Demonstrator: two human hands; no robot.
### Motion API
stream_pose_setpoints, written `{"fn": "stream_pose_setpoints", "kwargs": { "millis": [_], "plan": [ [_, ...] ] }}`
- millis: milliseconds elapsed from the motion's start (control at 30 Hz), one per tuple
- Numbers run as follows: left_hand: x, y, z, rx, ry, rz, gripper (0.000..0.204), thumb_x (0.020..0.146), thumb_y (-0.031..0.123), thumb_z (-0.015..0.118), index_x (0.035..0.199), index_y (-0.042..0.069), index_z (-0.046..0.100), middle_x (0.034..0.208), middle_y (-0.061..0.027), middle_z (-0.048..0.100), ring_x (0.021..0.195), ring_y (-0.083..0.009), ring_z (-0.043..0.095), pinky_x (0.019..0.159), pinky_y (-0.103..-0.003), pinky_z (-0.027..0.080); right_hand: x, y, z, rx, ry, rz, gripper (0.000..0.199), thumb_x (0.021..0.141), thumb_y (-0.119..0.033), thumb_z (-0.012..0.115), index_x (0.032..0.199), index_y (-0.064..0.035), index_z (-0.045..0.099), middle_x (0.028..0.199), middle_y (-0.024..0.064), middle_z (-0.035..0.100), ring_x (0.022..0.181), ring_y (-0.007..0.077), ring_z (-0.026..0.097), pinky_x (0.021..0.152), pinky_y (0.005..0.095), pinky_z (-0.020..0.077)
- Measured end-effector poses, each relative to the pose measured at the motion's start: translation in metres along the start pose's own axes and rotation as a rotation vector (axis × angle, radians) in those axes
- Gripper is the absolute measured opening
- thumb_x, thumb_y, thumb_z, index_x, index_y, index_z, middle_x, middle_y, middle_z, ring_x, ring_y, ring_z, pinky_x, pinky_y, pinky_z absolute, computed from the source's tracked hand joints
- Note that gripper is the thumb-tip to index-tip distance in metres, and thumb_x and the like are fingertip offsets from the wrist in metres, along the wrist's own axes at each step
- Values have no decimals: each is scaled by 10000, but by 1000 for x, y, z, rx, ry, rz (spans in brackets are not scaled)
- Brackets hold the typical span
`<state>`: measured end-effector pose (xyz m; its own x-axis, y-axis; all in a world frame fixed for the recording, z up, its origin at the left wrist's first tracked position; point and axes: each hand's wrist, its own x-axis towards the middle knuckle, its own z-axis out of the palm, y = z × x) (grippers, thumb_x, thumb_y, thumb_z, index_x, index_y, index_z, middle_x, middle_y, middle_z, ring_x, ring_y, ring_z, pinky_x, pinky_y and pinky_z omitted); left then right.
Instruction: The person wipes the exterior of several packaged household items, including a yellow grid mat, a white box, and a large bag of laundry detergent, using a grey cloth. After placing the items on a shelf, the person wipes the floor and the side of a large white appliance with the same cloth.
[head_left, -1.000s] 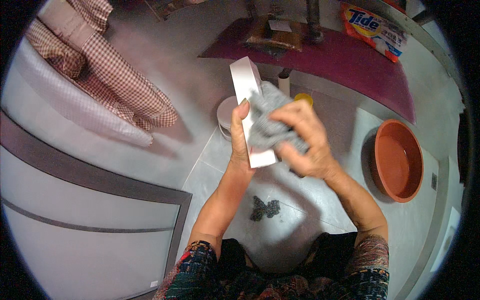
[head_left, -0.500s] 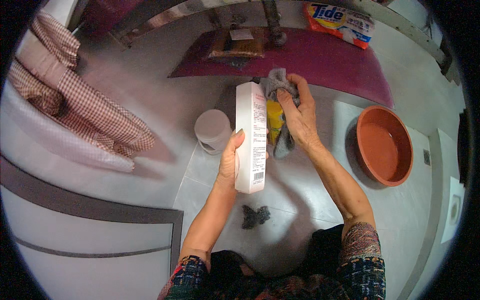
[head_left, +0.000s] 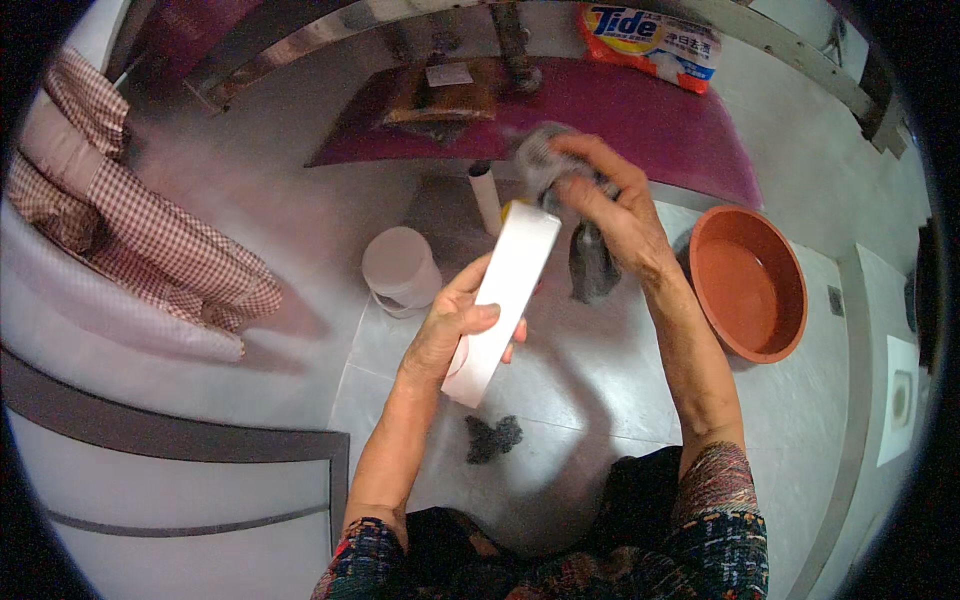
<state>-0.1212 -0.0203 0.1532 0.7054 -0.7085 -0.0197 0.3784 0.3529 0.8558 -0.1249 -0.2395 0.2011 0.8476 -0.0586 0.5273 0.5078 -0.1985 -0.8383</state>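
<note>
A long, narrow white box (head_left: 508, 290) leans to the right in my left hand (head_left: 450, 325), whose thumb lies across its face and whose fingers wrap behind it. My right hand (head_left: 622, 215) is closed on a grey cloth (head_left: 540, 160), slightly blurred, close above the box's far end. A bit of something yellow (head_left: 514, 212) shows behind that end, mostly hidden. Below my right hand is a dark, bottle-like object (head_left: 594, 262), partly covered by the hand. Just beyond the box stands a slim white tube-shaped object with a dark top (head_left: 485, 198).
A lidded white tub (head_left: 398, 262) stands left of the box; a reddish-brown basin (head_left: 748, 285) is at right. Farther off lie a purple board (head_left: 600, 130), a brown package (head_left: 440, 95) and an orange detergent bag (head_left: 650, 45). Checked cloth (head_left: 160, 230) hangs left; a dark patch (head_left: 492, 438) marks the floor.
The box has turned from upright to leaning right, with a plain face now showing instead of the printed one. My right hand and cloth have moved slightly nearer. The whole view has shifted a little.
</note>
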Motion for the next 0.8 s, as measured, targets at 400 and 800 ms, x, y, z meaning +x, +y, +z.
{"fn": "stream_pose_setpoints", "kwargs": {
  "millis": [400,800],
  "plan": [
    [5,3,11,-93,-3,275,668,690,112,665,1295,74,386,1018,-145,560,753,-253,628,547,-351,574,-6,6,13,449,63,450,376,843,-236,587,1152,-21,571,1005,112,632,947,183,559,815,308,450],
    [17,4,15,7,586,773,581,863,146,558,1332,104,217,1166,-112,448,1099,-198,460,957,-356,401,-54,-12,89,-252,-157,140,560,879,-157,494,1364,-14,254,1201,266,395,1108,407,446,962,437,356]
  ]
}}
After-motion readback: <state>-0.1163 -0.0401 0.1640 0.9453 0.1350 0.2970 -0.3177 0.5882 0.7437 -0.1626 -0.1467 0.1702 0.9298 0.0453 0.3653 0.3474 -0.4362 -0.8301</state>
